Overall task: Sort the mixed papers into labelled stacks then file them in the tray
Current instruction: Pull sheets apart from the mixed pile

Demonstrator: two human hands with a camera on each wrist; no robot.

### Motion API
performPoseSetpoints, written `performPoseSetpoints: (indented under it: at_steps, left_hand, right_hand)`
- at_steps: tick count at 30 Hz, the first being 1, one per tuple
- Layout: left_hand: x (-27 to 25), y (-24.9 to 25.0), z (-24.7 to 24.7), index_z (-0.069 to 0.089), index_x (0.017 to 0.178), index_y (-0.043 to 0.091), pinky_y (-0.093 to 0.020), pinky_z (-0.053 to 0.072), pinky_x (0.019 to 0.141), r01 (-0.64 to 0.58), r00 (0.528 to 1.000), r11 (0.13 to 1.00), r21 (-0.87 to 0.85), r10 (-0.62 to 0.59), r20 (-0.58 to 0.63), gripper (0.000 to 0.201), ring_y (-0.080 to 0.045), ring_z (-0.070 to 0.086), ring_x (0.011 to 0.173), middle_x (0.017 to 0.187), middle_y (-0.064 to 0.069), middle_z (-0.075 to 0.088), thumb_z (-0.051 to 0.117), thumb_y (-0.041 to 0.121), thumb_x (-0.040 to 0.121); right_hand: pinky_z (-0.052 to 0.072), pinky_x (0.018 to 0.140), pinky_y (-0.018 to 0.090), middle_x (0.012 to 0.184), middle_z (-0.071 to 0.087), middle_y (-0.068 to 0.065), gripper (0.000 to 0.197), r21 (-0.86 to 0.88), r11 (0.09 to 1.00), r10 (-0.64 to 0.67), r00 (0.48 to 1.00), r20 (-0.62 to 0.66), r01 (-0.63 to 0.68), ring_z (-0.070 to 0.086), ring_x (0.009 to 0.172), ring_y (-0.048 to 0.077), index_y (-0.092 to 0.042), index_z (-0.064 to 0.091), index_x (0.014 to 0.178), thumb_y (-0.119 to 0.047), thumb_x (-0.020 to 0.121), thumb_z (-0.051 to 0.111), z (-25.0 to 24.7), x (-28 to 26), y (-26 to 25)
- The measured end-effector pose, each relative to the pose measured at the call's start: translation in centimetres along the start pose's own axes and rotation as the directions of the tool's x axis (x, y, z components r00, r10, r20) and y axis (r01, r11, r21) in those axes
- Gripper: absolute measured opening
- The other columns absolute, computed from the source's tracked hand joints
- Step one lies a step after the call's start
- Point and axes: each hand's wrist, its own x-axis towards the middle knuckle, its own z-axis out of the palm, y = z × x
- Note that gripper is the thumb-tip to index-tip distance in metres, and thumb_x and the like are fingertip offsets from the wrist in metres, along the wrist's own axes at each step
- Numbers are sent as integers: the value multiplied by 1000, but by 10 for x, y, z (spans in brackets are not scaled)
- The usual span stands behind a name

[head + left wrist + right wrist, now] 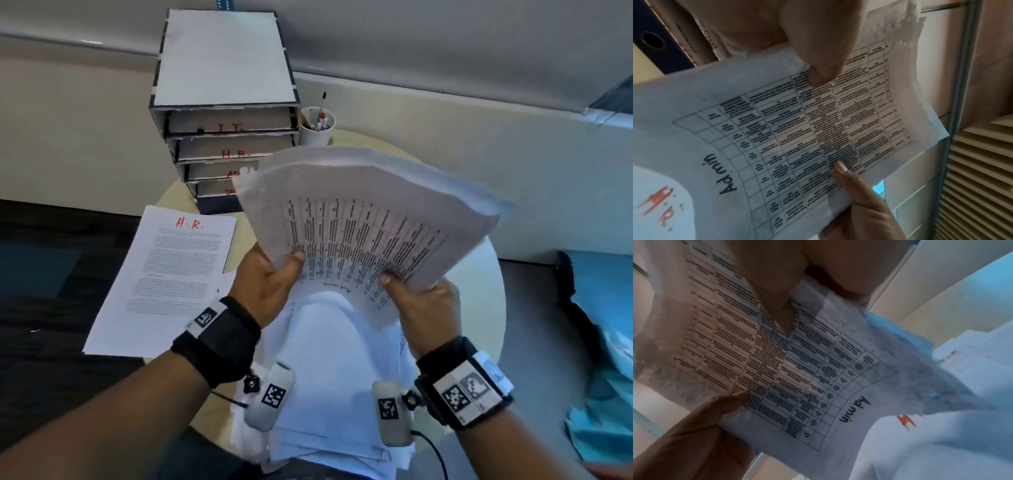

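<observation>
HR stack [164, 277] flat on table [493, 274], far left, well apart from hands. Left hand [270, 284] pinches near-left edge of Admin bundle [370, 219], thumb on top. Bundle lifted, fanned, long axis away from person and tilted right; "Admin" heading at near edge. Right hand [424, 308] pinches near-right corner. Labelled tray [222, 137] behind, up-left of bundle; left hand nearer it. Loose papers [335, 377] lie beneath hands. Judgement: sorting step, bundle awaiting placement.
</observation>
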Motion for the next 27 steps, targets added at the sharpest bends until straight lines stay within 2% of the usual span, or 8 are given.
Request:
performPoseSetpoints:
  at_steps: [6,9,15,18,20,23,25,27]
  left_hand:
    - [-14,-20,-3,59,116,22,-13,52,82,112,992,990,81,-117,56,29,2,63,98,107,7,68,71,21,89]
    - [-12,-26,3,61,119,17,-22,54,85,168,981,982,87,-176,88,32,-3,64,100,106,11,68,70,24,89]
    - [-3,-40,7,63,122,18,-32,55,90,178,966,972,156,-203,163,28,-10,64,101,110,8,69,62,20,94]
    - [1,-29,-1,62,111,17,-21,53,76,77,980,972,223,-115,164,17,-5,63,91,100,9,67,59,16,95]
    - [8,-7,-7,58,96,15,-31,49,67,-114,975,924,365,35,218,4,-17,59,81,89,3,62,57,15,93]
    - [22,41,-7,44,82,19,-37,39,62,-432,883,649,626,163,441,11,-27,50,77,80,1,47,54,17,86]
    - [29,68,4,38,84,24,-36,38,65,-526,834,476,705,128,536,13,-24,46,76,82,3,42,49,20,86]
    - [27,86,19,31,85,29,-35,31,65,-600,791,357,716,131,597,19,-22,38,74,82,4,36,46,17,88]
  right_hand:
    - [56,67,24,77,76,-11,16,89,985,140,985,100,-149,72,71,6,-19,73,80,-6,77,82,-2,-10,11]
    - [57,75,27,90,78,-4,19,177,959,207,974,89,-220,74,87,13,-14,74,92,-2,78,79,1,-11,12]
    - [60,81,43,89,78,2,14,146,957,248,968,45,-252,74,87,25,-13,73,89,-4,80,78,4,-4,16]
    - [58,88,44,100,74,-1,29,58,990,135,983,-129,-128,70,97,21,-22,67,98,-17,74,82,-16,3,7]
    - [52,99,42,123,64,-2,57,-78,990,-137,959,-247,121,62,115,14,-29,57,120,-34,68,80,-40,3,-15]
    - [41,110,39,137,55,13,73,-472,662,-661,750,-2,582,53,128,27,-9,52,136,-33,73,79,-67,-6,-61]
    - [39,108,52,135,58,15,67,-599,395,-696,653,300,697,54,126,34,-12,58,132,-32,72,81,-70,-8,-81]
    - [40,102,57,121,65,9,51,-674,234,-570,660,489,701,61,113,34,-18,66,123,-30,75,78,-68,-4,-84]
